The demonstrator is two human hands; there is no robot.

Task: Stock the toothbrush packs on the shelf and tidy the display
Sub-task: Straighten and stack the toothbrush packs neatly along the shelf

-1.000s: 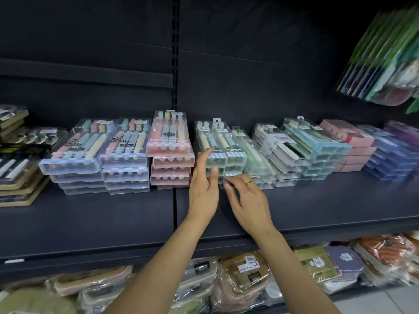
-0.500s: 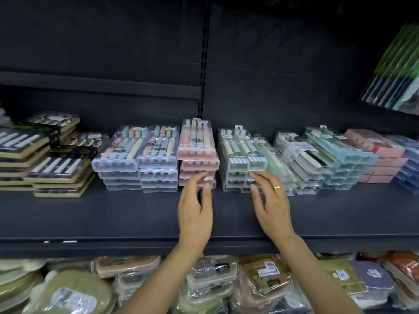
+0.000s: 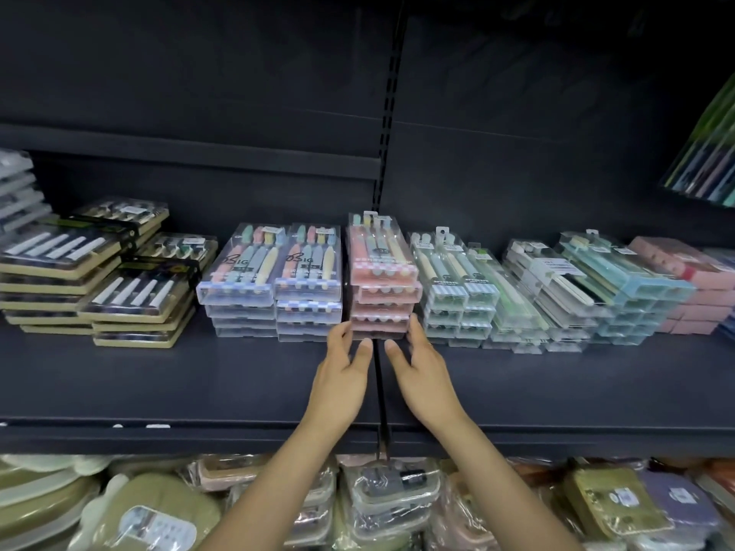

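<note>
Head view: both hands, left (image 3: 341,365) and right (image 3: 422,367), cup the pink stack's (image 3: 382,284) front corners, fingers loosely spread.

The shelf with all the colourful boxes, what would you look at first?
Probably the pink stack of toothbrush packs in the middle of the dark shelf. The left hand and right hand touch its bottom corners, one each side. Blue-edged packs sit left of it, green ones right.

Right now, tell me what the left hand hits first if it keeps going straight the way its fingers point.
The left hand points up and back at the pink toothbrush pack stack. Its fingertips already look to be at the stack's lower left front corner, so that comes first, though actual contact is hard to confirm.
</note>
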